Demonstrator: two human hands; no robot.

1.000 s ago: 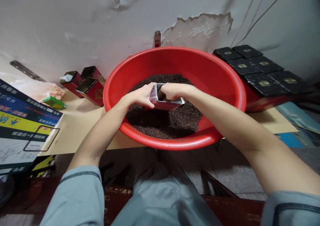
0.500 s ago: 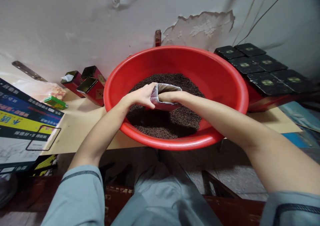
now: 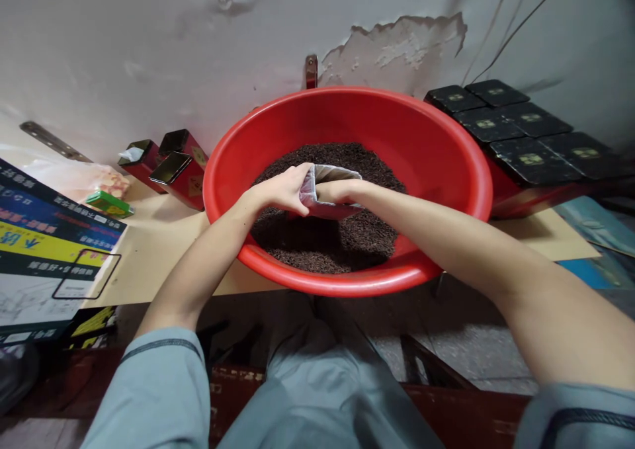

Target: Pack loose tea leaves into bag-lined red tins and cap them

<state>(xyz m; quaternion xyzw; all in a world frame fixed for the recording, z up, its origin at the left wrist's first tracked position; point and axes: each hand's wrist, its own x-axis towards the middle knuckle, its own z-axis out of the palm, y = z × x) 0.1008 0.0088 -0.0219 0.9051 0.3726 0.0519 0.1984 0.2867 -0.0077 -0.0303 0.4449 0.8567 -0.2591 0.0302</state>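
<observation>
My left hand [image 3: 290, 190] is closed around the left side of a square red tin [image 3: 333, 211], its fingers and thumb spread across the wall. Clear plastic lines the tin's open mouth and folds over its rim. Inside the mouth is my right hand [image 3: 341, 190]; its fingers are hidden by the tin wall, so what they hold does not show. The tin is above a heap of dark, dry, tea-like leaves [image 3: 367, 247] in a big red plastic basin [image 3: 397, 115].
Several black-lidded red tins [image 3: 533, 161] stand together right of the basin. On the left are three open red tins [image 3: 178, 178], a small green box [image 3: 109, 203] and a large printed carton [image 3: 49, 250]. The basin rests on a pale tabletop [image 3: 143, 257] against a peeling wall.
The whole view has shifted very slightly. Both hands keep the same pose at the tin, with my right hand still inside its mouth.
</observation>
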